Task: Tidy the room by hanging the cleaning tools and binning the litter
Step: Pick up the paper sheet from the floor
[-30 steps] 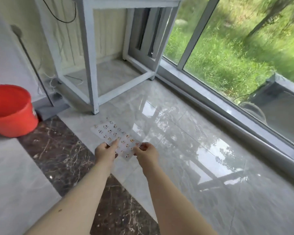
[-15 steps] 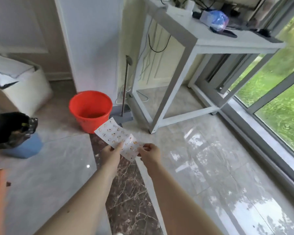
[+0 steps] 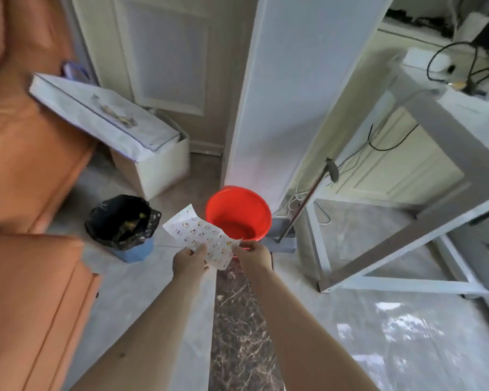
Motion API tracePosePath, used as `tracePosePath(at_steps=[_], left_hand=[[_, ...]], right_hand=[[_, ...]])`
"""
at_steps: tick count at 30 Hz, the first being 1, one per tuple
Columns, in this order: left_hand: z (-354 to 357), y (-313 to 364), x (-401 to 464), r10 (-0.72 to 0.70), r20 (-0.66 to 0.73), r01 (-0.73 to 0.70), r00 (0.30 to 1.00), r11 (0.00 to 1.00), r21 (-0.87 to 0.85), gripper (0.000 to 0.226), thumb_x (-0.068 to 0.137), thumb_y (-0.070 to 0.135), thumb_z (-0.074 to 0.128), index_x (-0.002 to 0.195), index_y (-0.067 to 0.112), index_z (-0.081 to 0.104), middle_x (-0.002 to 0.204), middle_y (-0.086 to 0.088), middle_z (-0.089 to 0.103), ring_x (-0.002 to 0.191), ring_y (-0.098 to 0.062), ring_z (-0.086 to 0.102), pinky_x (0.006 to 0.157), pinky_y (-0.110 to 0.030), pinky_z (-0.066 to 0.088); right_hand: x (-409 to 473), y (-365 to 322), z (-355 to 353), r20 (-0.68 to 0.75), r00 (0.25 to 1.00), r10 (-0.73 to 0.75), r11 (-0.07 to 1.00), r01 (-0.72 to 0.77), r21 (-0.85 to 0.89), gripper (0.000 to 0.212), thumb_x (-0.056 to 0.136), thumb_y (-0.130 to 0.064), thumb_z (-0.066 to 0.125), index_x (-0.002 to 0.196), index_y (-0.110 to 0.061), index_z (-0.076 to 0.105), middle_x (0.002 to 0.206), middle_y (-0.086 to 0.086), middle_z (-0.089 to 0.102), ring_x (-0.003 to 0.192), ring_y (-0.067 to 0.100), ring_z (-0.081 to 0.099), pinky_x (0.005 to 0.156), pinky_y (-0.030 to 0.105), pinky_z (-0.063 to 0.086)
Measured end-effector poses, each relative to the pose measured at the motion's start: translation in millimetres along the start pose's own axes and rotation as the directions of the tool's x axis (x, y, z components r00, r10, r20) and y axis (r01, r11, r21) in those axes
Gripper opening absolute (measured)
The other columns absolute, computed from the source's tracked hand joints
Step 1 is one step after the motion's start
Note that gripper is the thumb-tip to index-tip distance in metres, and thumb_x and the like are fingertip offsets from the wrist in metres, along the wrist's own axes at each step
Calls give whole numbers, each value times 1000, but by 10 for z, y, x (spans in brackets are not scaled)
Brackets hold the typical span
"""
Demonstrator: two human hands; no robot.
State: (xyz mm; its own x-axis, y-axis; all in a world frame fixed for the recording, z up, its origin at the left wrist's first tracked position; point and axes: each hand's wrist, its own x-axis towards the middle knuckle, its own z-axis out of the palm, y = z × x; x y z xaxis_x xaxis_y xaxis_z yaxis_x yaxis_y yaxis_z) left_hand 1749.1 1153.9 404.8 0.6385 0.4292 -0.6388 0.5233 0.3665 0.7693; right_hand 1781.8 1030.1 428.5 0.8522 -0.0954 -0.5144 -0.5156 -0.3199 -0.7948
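A printed white paper sheet is held out in front of me by both hands. My left hand pinches its near left edge and my right hand pinches its right corner. To the left on the floor stands a small blue bin lined with a black bag that has some litter inside. A long-handled dustpan leans by the white pillar, its thin handle rising to the right.
A red bucket stands just beyond the paper. An orange sofa fills the left side. A white box with a flat package on top sits behind the bin. A white desk frame with cables stands to the right.
My view has swung left from the window and desk to the bin, bucket and sofa. Both hands have kept their hold on the paper sheet.
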Motion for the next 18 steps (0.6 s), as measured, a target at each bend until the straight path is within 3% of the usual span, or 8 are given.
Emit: tracePosePath(at_steps=[1, 7, 10, 12, 15, 17, 18], left_hand=[[-45, 35, 90, -11, -19, 11, 1000, 1000, 2, 17, 94, 13, 53, 109, 8, 58, 116, -16, 64, 101, -30, 62, 79, -35, 53], [-480, 239, 779, -99, -111, 90, 989, 992, -86, 34, 92, 6, 49, 126, 5, 52, 129, -18, 59, 112, -31, 60, 89, -38, 54], [-714, 369, 1250, -174, -162, 146, 971, 974, -172, 42, 93, -1, 46, 135, 3, 47, 127, -18, 58, 116, -32, 57, 82, -34, 53], [-831, 460, 1520, -210, -185, 170, 960, 963, -207, 43, 93, -5, 44, 135, 4, 46, 116, -15, 61, 111, -31, 57, 74, -31, 52], [-1074, 543, 2030, -191, -174, 175, 966, 979, -104, 33, 94, -4, 46, 125, 6, 52, 110, -17, 59, 92, -28, 59, 62, -26, 53], [-1264, 587, 2317, -181, -239, 169, 954, 983, -69, 24, 93, -2, 51, 115, 4, 53, 95, -17, 58, 77, -27, 58, 69, -33, 52], [-1345, 607, 2438, -184, -275, 174, 943, 983, -62, 29, 91, -2, 55, 119, 0, 51, 98, -18, 59, 83, -30, 61, 76, -36, 53]], right_hand=[[49, -47, 98, 26, 1000, 0, 1000, 0, 10, 25, 86, -15, 65, 108, -4, 63, 90, 9, 66, 51, 6, 59, 46, 10, 48], [449, -276, 914, 168, 985, 42, 998, -33, -54, 26, 88, -13, 60, 112, -5, 59, 100, 12, 69, 64, 14, 64, 62, 25, 50], [703, -392, 1396, 201, 978, 57, 995, -39, -96, 30, 87, -9, 58, 116, -1, 60, 91, 11, 67, 62, 15, 64, 60, 27, 50], [866, -473, 1656, 208, 976, 64, 994, -44, -102, 32, 86, -7, 55, 117, -1, 61, 88, 10, 66, 55, 10, 61, 52, 22, 47], [1192, -579, 2149, 204, 973, 107, 987, -80, -136, 33, 85, -6, 54, 117, 1, 61, 83, 11, 64, 53, 8, 59, 48, 20, 44], [1382, -604, 2460, 209, 966, 152, 980, -119, -162, 33, 84, -4, 54, 117, 1, 60, 76, 9, 64, 53, 11, 59, 49, 21, 45], [1454, -606, 2595, 211, 962, 173, 975, -137, -174, 34, 83, -3, 54, 117, -1, 59, 72, 7, 65, 55, 13, 60, 50, 22, 47]])
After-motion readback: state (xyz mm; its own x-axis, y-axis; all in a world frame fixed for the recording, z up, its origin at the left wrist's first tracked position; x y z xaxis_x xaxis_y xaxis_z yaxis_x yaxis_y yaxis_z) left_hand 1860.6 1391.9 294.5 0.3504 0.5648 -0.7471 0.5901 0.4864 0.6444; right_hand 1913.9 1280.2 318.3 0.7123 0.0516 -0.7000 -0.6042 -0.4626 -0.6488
